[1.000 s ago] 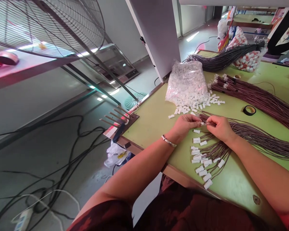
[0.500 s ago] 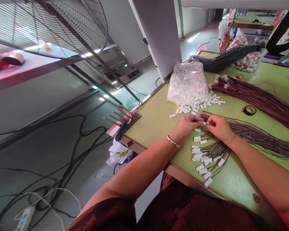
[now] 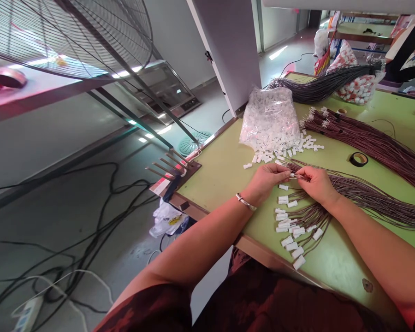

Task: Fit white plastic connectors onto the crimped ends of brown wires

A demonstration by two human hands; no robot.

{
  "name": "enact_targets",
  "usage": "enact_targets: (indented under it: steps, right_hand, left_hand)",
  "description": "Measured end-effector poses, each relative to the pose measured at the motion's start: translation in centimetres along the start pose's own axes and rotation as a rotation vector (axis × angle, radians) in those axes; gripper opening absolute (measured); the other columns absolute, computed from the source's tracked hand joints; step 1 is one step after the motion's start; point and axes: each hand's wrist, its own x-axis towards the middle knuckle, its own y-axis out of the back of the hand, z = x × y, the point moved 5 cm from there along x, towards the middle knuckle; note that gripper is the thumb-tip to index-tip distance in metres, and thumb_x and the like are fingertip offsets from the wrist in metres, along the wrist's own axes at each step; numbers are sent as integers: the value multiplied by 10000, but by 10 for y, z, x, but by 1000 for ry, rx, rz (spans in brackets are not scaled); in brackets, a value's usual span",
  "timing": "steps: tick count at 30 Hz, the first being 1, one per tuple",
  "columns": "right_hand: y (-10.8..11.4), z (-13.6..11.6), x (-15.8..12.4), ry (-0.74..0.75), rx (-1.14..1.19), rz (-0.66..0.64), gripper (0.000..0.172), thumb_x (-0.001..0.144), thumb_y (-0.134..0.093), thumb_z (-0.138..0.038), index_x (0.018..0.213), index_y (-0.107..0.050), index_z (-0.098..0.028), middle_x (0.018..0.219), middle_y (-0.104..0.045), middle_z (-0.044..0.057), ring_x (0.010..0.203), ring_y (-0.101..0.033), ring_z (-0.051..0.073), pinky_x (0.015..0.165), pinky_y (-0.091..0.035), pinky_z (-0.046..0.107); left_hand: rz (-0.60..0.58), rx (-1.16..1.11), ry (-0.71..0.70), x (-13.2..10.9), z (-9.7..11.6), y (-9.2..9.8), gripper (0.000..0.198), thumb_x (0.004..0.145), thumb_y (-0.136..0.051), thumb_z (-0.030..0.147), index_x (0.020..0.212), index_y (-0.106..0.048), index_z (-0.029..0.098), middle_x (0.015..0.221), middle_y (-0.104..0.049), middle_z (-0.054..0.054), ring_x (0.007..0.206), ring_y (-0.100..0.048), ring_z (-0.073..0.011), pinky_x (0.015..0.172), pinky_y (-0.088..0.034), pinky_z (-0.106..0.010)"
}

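My left hand (image 3: 267, 180), with a bracelet at its wrist, pinches a small white connector (image 3: 292, 175). Close on its right, the fingers of my right hand (image 3: 314, 183) are closed on a thin brown wire whose end is at that connector. A loose bundle of brown wires (image 3: 370, 198) runs under and behind my right hand. Several wires end in white connectors (image 3: 298, 231) lying on the green table (image 3: 217, 170). Beyond my hands, more white connectors spill from a clear plastic bag (image 3: 269, 115).
Black tape (image 3: 358, 159) lies right of my hands, near a dark red wire bundle (image 3: 370, 138). Farther back are a black wire bundle (image 3: 325, 87) and a bag of red-and-white parts (image 3: 358, 90). A pronged rack (image 3: 174, 167) sits at the left edge; a fan (image 3: 72, 37) stands beyond.
Both hands stay together, and the white connector between them has shifted slightly left. The view has turned a little, so the fan and floor appear slightly farther left.
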Motion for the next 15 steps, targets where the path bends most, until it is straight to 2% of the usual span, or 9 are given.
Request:
enact_targets:
  steps: [4, 9, 15]
  right_hand:
    - [3, 2, 1, -69, 78, 30, 90, 651, -554, -227, 681, -619, -173, 524, -535, -35, 474, -410, 94, 478, -312, 226]
    - [3, -2, 2, -5, 31, 31, 42, 636, -538, -196, 632, -578, -182, 515, -515, -41, 484, -400, 93, 503, -324, 228]
    - [-1, -7, 1, 37, -45, 8, 32, 639, -559, -202, 615, -542, -191, 507, -508, -45, 475, -393, 91, 505, -320, 225]
  left_hand:
    - [3, -44, 17, 0, 1, 0, 263, 524, -836, 252, 659, -660, 111, 599, -638, -4, 600, -610, -112, 689, -499, -288]
    - [14, -22, 19, 1, -1, -1, 251, 514, -834, 241, 630, -654, 110, 574, -634, -11, 572, -599, -115, 643, -491, -279]
    - [67, 22, -58, 1, -2, -4, 245, 503, -831, 238, 625, -659, 114, 593, -649, -5, 579, -586, -105, 627, -489, -258]
